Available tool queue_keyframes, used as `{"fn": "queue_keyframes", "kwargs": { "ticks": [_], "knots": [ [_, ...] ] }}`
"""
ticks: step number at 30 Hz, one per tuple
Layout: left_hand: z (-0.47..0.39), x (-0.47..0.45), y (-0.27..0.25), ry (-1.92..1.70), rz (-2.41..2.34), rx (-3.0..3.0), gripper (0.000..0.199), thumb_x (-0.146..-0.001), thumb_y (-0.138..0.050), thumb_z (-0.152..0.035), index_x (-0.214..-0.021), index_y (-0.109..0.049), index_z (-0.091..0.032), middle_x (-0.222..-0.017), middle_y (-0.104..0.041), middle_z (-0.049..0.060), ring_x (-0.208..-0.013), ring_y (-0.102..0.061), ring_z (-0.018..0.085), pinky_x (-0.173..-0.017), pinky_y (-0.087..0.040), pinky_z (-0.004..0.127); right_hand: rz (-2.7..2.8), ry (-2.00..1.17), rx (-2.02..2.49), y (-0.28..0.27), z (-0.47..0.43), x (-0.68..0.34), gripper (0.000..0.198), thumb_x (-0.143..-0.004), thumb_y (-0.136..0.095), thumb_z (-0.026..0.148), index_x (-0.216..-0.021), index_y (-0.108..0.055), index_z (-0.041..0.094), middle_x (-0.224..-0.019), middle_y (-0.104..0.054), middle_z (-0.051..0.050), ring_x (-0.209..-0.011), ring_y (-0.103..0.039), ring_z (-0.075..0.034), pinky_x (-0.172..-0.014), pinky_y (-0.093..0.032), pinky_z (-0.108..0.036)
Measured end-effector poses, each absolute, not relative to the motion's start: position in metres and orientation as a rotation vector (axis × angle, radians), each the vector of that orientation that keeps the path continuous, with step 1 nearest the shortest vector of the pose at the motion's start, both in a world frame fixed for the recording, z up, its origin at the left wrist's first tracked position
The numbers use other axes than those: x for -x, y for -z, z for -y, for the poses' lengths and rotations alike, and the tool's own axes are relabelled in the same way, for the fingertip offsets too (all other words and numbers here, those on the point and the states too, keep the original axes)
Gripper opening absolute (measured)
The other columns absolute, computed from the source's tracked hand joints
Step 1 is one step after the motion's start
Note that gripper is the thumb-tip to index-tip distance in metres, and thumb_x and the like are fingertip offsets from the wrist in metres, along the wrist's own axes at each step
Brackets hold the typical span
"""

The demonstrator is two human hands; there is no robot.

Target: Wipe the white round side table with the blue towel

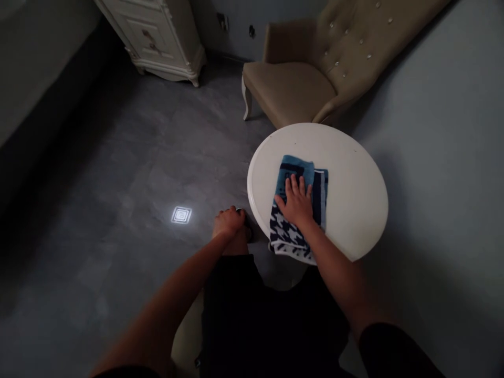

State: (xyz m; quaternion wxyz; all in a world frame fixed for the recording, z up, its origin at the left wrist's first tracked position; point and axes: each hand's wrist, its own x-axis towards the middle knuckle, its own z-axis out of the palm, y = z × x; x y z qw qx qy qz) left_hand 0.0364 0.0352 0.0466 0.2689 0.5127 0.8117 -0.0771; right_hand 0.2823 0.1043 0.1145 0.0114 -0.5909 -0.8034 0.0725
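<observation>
A folded knit towel (281, 223) in blue, navy and white, with a houndstooth pattern, lies on a round white table (350, 178). Its near edge reaches the table's rim. My right hand (297, 202) rests flat on top of it, fingers spread and pointing away from me. On my bare knee, left of the table, sits my left hand (229, 220) with its fingers curled. A small shiny dark spot shows beside its thumb; whether the hand holds it I cannot make out. The undersides of those fingers are hidden.
Behind the table stands a tan tufted armchair (291, 89). A white cabinet (157, 44) is at the back wall, and a bed-like edge (43, 68) lies at upper left. A bright square patch of light (181, 214) shows on the grey floor (129, 173).
</observation>
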Motion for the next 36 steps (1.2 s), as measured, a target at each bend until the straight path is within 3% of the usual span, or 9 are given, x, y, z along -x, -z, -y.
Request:
{"fn": "queue_keyframes", "kwargs": {
  "ticks": [5, 11, 18, 25, 36],
  "knots": [
    [-0.040, -0.032, -0.048, 0.205, -2.157, -1.366, 0.055, -0.111, -0.045, -0.052, -0.133, -0.079, -0.016, -0.127, -0.083, 0.024, -0.130, -0.075, 0.042, -0.106, -0.059, 0.049, 2.452, -0.175, 1.934, -0.108, -0.235, -0.272, 0.087, -0.115, -0.030, 0.065, -0.182, -0.033, 0.009, -0.191, -0.021, -0.020, -0.176, -0.015, -0.049, -0.139, -0.015, -0.079],
    [-0.046, -0.026, -0.051, 0.223, -2.115, -1.377, 0.057, -0.112, -0.042, -0.053, -0.130, -0.080, -0.016, -0.126, -0.084, 0.022, -0.129, -0.075, 0.039, -0.105, -0.059, 0.046, 2.414, -0.125, 2.000, -0.098, -0.367, -0.273, 0.091, -0.115, -0.023, 0.069, -0.184, -0.028, 0.010, -0.191, -0.020, -0.023, -0.176, -0.017, -0.049, -0.136, -0.015, -0.084],
    [-0.042, -0.020, -0.058, 0.218, -2.142, -1.310, 0.057, -0.113, -0.042, -0.053, -0.131, -0.081, -0.015, -0.127, -0.084, 0.023, -0.129, -0.075, 0.038, -0.105, -0.059, 0.045, 2.507, -0.015, 2.067, -0.095, -0.422, -0.278, 0.088, -0.117, -0.015, 0.064, -0.185, -0.023, 0.010, -0.191, -0.020, -0.024, -0.175, -0.018, -0.049, -0.134, -0.020, -0.083],
    [-0.040, -0.015, -0.062, 0.190, -2.164, -1.255, 0.056, -0.112, -0.044, -0.051, -0.135, -0.078, -0.013, -0.136, -0.081, 0.024, -0.136, -0.073, 0.039, -0.110, -0.057, 0.045, 2.439, -0.136, 1.995, -0.100, -0.350, -0.264, 0.089, -0.116, -0.019, 0.066, -0.184, -0.026, 0.009, -0.191, -0.019, -0.023, -0.176, -0.016, -0.047, -0.137, -0.015, -0.080],
    [-0.026, -0.026, -0.051, 0.151, -2.178, -1.341, 0.060, -0.112, -0.041, -0.051, -0.136, -0.080, -0.013, -0.135, -0.081, 0.024, -0.132, -0.075, 0.040, -0.110, -0.058, 0.047, 2.551, -0.159, 1.773, -0.105, -0.068, -0.260, 0.084, -0.116, -0.037, 0.060, -0.180, -0.037, 0.006, -0.190, -0.024, -0.019, -0.177, -0.015, -0.048, -0.141, -0.015, -0.074]
  ]
}}
